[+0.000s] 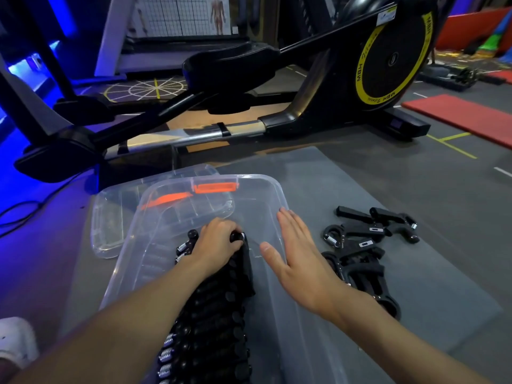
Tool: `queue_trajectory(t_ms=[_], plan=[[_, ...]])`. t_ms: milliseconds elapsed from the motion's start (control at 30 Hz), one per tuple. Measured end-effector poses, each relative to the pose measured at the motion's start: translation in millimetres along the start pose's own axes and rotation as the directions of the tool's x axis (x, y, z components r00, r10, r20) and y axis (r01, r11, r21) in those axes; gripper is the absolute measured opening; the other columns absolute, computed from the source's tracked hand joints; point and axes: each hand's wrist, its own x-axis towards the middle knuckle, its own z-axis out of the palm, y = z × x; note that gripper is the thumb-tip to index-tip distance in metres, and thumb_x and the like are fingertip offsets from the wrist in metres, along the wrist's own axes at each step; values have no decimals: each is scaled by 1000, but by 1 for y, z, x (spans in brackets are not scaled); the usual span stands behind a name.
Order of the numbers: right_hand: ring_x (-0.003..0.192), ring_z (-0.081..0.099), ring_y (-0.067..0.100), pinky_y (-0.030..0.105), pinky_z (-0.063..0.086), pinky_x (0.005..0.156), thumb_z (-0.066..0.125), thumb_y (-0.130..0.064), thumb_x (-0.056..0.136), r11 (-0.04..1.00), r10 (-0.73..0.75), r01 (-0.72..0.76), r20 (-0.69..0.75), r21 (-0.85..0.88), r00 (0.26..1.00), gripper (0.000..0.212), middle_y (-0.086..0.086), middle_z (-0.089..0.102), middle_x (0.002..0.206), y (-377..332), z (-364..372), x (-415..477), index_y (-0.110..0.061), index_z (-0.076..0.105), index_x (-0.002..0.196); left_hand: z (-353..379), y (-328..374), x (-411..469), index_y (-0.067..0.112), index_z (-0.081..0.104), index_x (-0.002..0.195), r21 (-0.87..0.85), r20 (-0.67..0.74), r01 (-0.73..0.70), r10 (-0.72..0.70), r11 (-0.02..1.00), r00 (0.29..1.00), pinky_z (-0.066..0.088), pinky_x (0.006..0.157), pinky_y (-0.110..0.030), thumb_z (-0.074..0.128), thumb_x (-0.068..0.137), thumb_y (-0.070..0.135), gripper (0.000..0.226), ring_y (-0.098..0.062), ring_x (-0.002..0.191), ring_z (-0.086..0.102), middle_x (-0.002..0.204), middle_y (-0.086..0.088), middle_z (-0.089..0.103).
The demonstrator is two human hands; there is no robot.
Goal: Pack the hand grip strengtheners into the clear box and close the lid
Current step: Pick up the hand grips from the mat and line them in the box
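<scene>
Down on a grey mat [415,273] sits the clear box [273,189], open, with a long row of black hand grip strengtheners [219,314] packed side by side along its left half, their springs showing on the row's left edge. The left hand [219,242] is inside the box at the far end of that row, its fingers curled round the last strengthener [237,236] there. The right hand [299,261] is held flat over the box's right side, fingers straight and close together, holding nothing (whether it touches the rim I cannot tell). Just right of the box a loose pile of strengtheners [360,245] lies on the mat. The lid [110,217] lies flat at the box's far left, partly seen through its wall. An orange clip [214,187] sits on the far rim. Behind stands a black elliptical trainer [332,79] with a yellow-ringed wheel
</scene>
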Motion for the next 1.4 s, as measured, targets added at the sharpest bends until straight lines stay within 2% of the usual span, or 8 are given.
queue_trajectory(t_ms=[267, 367, 467, 633, 800, 1033, 1233, 1400], plan=[[147, -5, 3, 14, -2, 112, 39, -41, 101, 997, -12, 17, -62, 77, 998, 68, -5, 5, 163, -1, 0, 0, -13, 8, 155, -24, 29, -4, 20, 70, 106, -210, -125, -109, 84, 972, 989, 46, 94, -29, 68, 86, 23, 20, -12, 104, 59, 105, 8, 69], [142, 27, 8, 25, 19, 118, 42, -32, 102, 941, 63, -6, -157, 339, 986, 53, -4, 31, 155, 3, -2, -3, -15, 29, 150, -44, 63, -10, 15, 70, 105, -293, -242, -217, 147, 931, 959, 41, 89, -15, 65, 89, 17, 16, -10, 101, 61, 104, 5, 69], [120, 52, 11, 27, 39, 104, 44, -27, 101, 912, 195, -48, -330, 407, 924, 36, -2, 56, 132, 30, -8, -9, -14, 49, 135, -53, 97, -19, 14, 69, 104, -305, -276, -316, 234, 898, 932, 43, 90, -20, 61, 92, 16, 15, -9, 102, 59, 104, 5, 65], [112, 57, 19, 37, 45, 97, 57, -30, 93, 920, 379, -313, -332, 235, 864, 38, 0, 61, 122, 117, -17, -32, -17, 53, 128, -34, 131, -30, 18, 61, 118, -220, -86, -342, 331, 914, 940, 33, 107, -28, 54, 95, 34, 29, -13, 124, 46, 125, 3, 52], [125, 47, 25, 40, 40, 102, 61, -30, 90, 873, 472, -488, -273, 11, 839, 50, 6, 52, 134, 179, -21, -57, -12, 46, 135, -11, 131, -36, 23, 48, 137, -76, 77, -247, 253, 966, 964, 5, 123, -37, 37, 98, 47, 48, -11, 150, -1, 161, -3, 17], [132, 32, 30, 42, 35, 107, 62, -31, 87, 869, 404, -438, -184, -230, 896, 67, 7, 42, 145, 203, -19, -50, -12, 36, 145, -16, 134, -38, 30, 42, 142, -13, 114, -255, 254, 967, 960, -5, 121, -32, 26, 96, 51, 53, -9, 150, -8, 163, -2, 11], [111, 48, 34, 40, 41, 93, 67, -24, 78, 871, 356, -391, -166, -298, 920, 71, 11, 50, 125, 211, -14, -46, -12, 37, 141, -15, 134, -39, 32, 43, 140, -51, 107, -240, 244, 969, 964, -3, 122, -32, 24, 91, 50, 55, -5, 149, -9, 162, 1, 12], [123, 38, 28, 38, 37, 98, 74, -42, 71, 813, 308, -375, -218, -446, 926, 85, 6, 35, 137, 211, -10, -40, -22, 33, 143, -17, 136, -41, 31, 45, 139, -73, 102, -244, 251, 967, 963, -4, 120, -29, 29, 96, 44, 47, -5, 148, -8, 162, 0, 14]])
